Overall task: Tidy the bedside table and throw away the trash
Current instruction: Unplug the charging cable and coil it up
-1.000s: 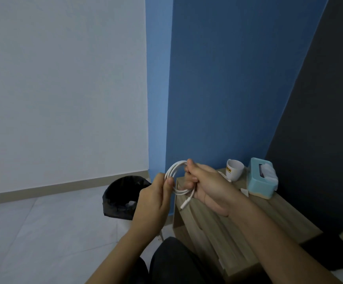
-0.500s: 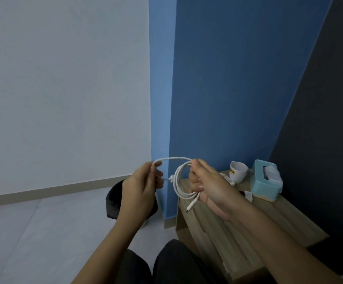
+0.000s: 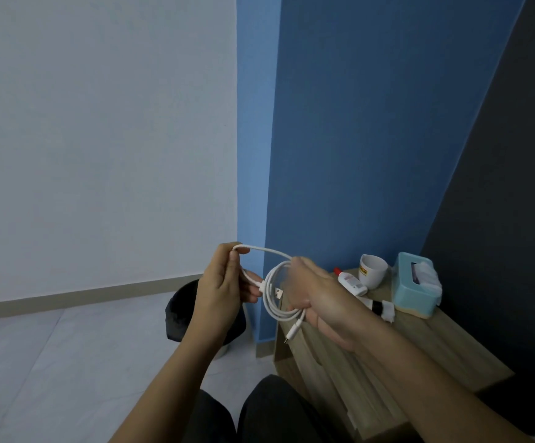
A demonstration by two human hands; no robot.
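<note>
Dim, cool, blue-grey light all over; source not in view. White wall (image 3: 100,139) was lit evenly, no glare. Dark panel (image 3: 515,187) at right went almost black, detail lost. White cable (image 3: 263,287) was the brightest thing. Right hand (image 3: 318,298) was slightly soft at the knuckles. Skirting board (image 3: 100,290) and wall edges leaned toward the frame edges: wide-angle distortion.

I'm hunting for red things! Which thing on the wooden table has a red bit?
The small white bottle lying beside the white cup: its cap is red. The cup has a yellow label, and the tissue box is light blue.
</note>
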